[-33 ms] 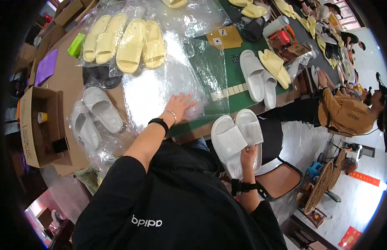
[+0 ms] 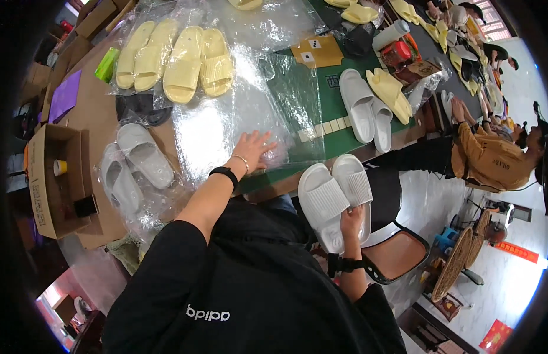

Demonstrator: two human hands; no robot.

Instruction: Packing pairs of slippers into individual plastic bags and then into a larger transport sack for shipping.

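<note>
Right hand (image 2: 351, 221): grip clamped on a pair of white foam slides (image 2: 333, 192), taken at the heel ends, soles stacked side by side and held off the near edge of the surface (image 2: 97, 118), above the lap. Judged light, springy and slightly grippy; a pinch at heel or mid-sole should carry both without strain.

Left hand (image 2: 253, 150): fingers spread apart and pressed flat on a clear plastic bag (image 2: 238, 112) lying on the surface; nothing clasped. A black wristband and a thin bracelet sit on the wrist. The film looks thin, slippery and crinkly, likely to slide or cling; best taken at an open edge.

Left of that hand: a pair of grey slides (image 2: 132, 162) inside clear bagging, soles up. Beside them, an open cardboard box (image 2: 56, 177) with small items inside.

Right of the hand: a green mat (image 2: 330, 118) under the film, with a second pair of white slides (image 2: 365, 106) lying on it, and pale yellow slides (image 2: 392, 91) touching them.

Further off: four pale yellow slides (image 2: 176, 59) in a row under plastic, a green bottle (image 2: 107, 64) and a purple sheet (image 2: 64, 94) to their left.

Far right: a seated person in a mustard top (image 2: 489, 159), with more yellow slides along the far end of the surface.
</note>
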